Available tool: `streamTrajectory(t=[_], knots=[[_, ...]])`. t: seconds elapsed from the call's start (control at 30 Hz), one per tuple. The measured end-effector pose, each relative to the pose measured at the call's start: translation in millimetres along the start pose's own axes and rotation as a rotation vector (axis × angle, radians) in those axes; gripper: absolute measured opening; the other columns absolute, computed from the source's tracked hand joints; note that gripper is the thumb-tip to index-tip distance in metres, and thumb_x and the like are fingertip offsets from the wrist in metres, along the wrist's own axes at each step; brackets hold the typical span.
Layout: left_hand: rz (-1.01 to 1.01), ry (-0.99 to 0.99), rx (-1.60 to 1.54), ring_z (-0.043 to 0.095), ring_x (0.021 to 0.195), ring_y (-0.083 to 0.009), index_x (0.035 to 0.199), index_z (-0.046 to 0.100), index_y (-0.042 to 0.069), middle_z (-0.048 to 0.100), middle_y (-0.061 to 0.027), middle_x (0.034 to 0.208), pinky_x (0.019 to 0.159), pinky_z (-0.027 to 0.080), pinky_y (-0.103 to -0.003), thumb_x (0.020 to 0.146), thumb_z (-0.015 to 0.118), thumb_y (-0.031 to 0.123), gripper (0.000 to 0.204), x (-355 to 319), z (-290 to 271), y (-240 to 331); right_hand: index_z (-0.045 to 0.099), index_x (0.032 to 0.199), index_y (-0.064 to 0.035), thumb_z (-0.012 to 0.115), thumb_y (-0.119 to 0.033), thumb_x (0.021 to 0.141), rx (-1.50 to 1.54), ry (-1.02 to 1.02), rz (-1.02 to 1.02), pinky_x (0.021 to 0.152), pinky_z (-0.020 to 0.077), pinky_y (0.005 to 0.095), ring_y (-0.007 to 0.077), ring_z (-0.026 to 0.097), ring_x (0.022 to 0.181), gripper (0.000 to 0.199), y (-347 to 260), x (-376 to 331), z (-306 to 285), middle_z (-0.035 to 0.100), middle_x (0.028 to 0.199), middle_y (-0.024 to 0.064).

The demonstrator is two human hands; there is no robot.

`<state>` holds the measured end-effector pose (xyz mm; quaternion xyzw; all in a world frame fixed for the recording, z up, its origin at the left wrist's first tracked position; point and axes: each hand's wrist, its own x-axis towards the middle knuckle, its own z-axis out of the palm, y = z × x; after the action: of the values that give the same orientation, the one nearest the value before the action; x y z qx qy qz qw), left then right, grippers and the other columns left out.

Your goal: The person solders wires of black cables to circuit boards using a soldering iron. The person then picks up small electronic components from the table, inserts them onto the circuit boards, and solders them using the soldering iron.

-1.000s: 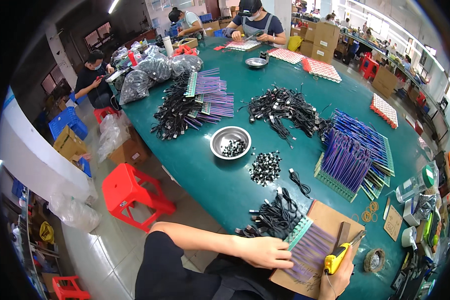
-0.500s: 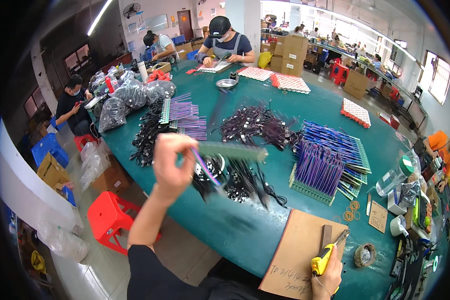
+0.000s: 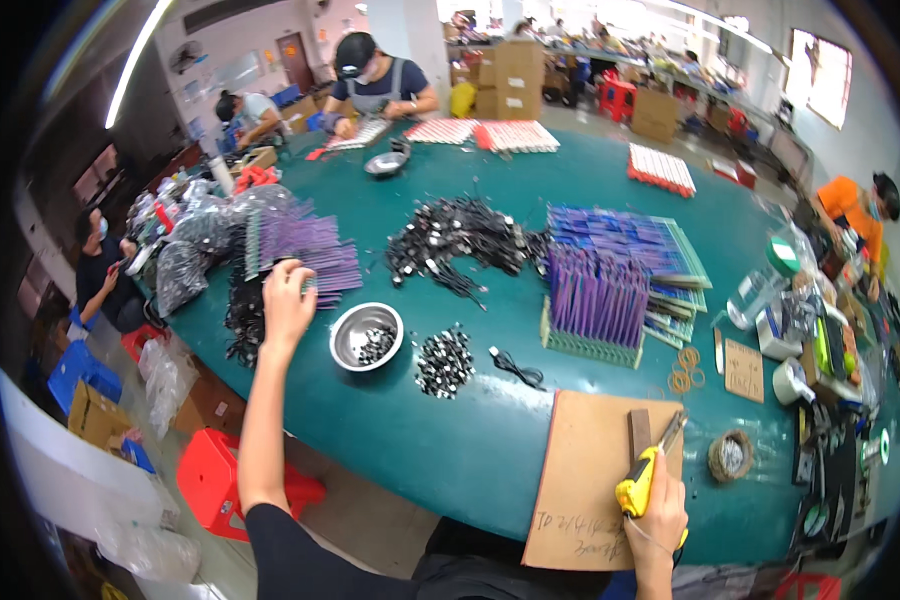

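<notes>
My left hand (image 3: pixel 288 308) reaches over the near edge of a stack of green strips with purple wires (image 3: pixel 305 240). Its fingers are loosely bent and apart, with nothing visible between them. Black cables (image 3: pixel 243 318) hang from that stack. In my right hand (image 3: pixel 658 520) is a yellow soldering gun (image 3: pixel 634 492), its metal tip pointing up beside a dark brown block (image 3: pixel 638 436). Both are over a brown cardboard sheet (image 3: pixel 580 470) with handwriting. Between my hands lie a metal bowl of small black-and-silver parts (image 3: pixel 342 354), a heap of similar parts (image 3: pixel 444 362) and one coiled black cable (image 3: pixel 517 369).
Farther back is a tangled pile of black cables (image 3: pixel 460 240); purple-wired green strips (image 3: pixel 598 310) are stacked right of it. Rubber bands (image 3: pixel 686 370), a small pot (image 3: pixel 731 455) and a clear jar (image 3: pixel 755 297) stand rightward. A co-worker (image 3: pixel 380 85) works across the green table (image 3: pixel 450 470).
My left hand has moved left to the stack, and the green strip with black cables it held no longer shows in it. My right hand keeps the soldering gun. The view has shifted.
</notes>
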<state>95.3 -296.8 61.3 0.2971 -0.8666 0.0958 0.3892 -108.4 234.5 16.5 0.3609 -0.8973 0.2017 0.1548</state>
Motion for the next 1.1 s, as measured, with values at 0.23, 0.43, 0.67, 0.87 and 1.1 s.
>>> streamTrajectory(t=[0.23,0.43,0.67,0.87,1.1], knots=[[0.022,-0.658,-0.964,0.063,0.078,-0.0151,0.097,0.064,0.004,0.064,-0.0083,0.092,0.069,0.050,-0.027,0.084,0.063,0.015,0.017,-23,36,236,0.044,0.132,-0.0021,0.075,-0.011,0.065,0.008,-0.003,0.002,0.066,0.0493,0.0363,0.0295,0.056,0.082,0.074,-5,9,-1,0.058,0.095,0.0124],[0.087,-0.623,-0.303,0.061,0.079,-0.0356,0.086,0.053,0.003,0.060,-0.0143,0.087,0.069,0.048,-0.045,0.083,0.061,0.039,0.036,-17,112,297,0.043,0.132,-0.0014,0.073,-0.001,0.060,0.014,-0.004,0.015,0.067,0.0491,0.0367,0.0290,0.055,0.081,0.078,-6,2,0,0.059,0.096,0.0115],[0.029,-0.347,-0.498,0.060,0.069,-0.0232,0.082,0.055,0.006,0.056,-0.0080,0.076,0.061,0.047,-0.036,0.080,0.065,0.027,0.024,-21,107,283,0.044,0.132,-0.0009,0.072,-0.002,0.061,0.012,-0.019,0.029,0.066,0.0482,0.0369,0.0290,0.055,0.080,0.076,0,5,1,0.058,0.093,0.0113],[-0.107,-0.427,-0.587,0.065,0.075,-0.0220,0.091,0.059,0.004,0.065,-0.0111,0.083,0.067,0.050,-0.033,0.082,0.066,0.023,0.022,-16,101,273,0.044,0.132,-0.0001,0.073,-0.004,0.061,0.003,-0.007,0.017,0.065,0.0478,0.0368,0.0289,0.055,0.079,0.076,1,7,2,0.059,0.094,0.0119],[-0.432,-0.524,-1.520,0.066,0.069,-0.0148,0.103,0.054,0.001,0.066,-0.0102,0.080,0.057,0.052,-0.023,0.090,0.058,0.013,0.018,4,59,267,0.043,0.133,-0.0010,0.071,-0.001,0.061,0.115,0.029,0.058,0.067,0.0465,0.0373,0.0307,0.053,0.077,0.077,5,3,-10,0.055,0.088,0.0140]])
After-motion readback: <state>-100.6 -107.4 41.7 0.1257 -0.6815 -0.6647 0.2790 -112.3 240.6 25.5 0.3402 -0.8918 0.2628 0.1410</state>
